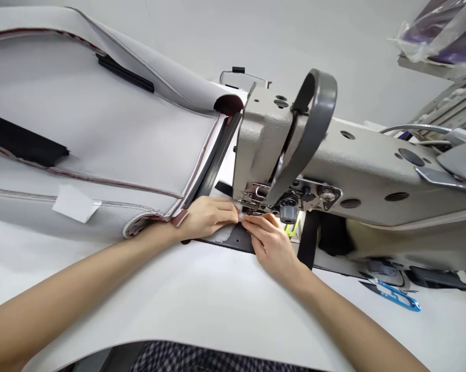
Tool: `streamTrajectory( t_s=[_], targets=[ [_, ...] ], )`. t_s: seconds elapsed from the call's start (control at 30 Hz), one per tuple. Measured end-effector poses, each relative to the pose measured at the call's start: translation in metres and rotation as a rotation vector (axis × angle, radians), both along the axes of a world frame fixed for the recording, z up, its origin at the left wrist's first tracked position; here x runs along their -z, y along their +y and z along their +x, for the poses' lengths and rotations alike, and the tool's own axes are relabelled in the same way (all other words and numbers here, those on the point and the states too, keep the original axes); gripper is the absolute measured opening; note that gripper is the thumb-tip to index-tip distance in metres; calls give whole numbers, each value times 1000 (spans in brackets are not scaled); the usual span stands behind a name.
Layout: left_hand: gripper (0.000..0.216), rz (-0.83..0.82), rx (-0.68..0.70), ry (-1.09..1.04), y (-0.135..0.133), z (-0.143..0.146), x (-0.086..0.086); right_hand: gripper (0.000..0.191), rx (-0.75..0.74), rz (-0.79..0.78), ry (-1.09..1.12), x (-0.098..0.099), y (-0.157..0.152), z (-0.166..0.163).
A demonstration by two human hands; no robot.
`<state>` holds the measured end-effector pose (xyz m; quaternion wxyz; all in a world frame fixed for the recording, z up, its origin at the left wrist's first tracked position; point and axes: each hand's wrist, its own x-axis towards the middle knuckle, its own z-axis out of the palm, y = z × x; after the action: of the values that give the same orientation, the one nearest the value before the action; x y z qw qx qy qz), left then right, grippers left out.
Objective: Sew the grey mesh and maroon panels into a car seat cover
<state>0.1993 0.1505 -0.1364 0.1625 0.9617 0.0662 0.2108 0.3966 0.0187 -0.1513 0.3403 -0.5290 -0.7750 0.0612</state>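
Note:
Both hands meet low in front of the head of a grey sewing machine (pixel 264 134). My left hand (pixel 209 217) has its fingers pinched together near the needle area. My right hand (pixel 273 243) is closed the same way, its fingertips almost touching the left ones. A small pale bit shows between the fingertips, too hidden to name. Beneath them lies the dark machine bed plate (pixel 233 240). Beside my left wrist rests a large light-grey sewn cover (pixel 139 134) with dark red seam edges and black strips. A black zipper (pixel 213 170) runs along its right end.
Blue thread snips (pixel 397 297) lie on the white table (pixel 217 299) to the right. A curved grey lever (pixel 321 113) arches over the machine head. Wrapped purple material (pixel 442 36) sits at the upper right. A white tag (pixel 75 203) lies on the cover.

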Motion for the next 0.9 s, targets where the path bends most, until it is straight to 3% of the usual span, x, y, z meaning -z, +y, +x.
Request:
streamTrajectory(
  t_s=[0.2, 0.33, 0.9],
  targets=[
    [24, 134, -94, -36, 18, 9, 2, 37, 22, -24, 8, 2, 1, -1],
    [25, 199, -83, -82, 21, 12, 2, 38, 14, -21, 7, 1, 1, 0],
    [23, 174, -148, -49, 18, 12, 5, 38, 36, -27, 3, -2, -1, -4]
  ],
)
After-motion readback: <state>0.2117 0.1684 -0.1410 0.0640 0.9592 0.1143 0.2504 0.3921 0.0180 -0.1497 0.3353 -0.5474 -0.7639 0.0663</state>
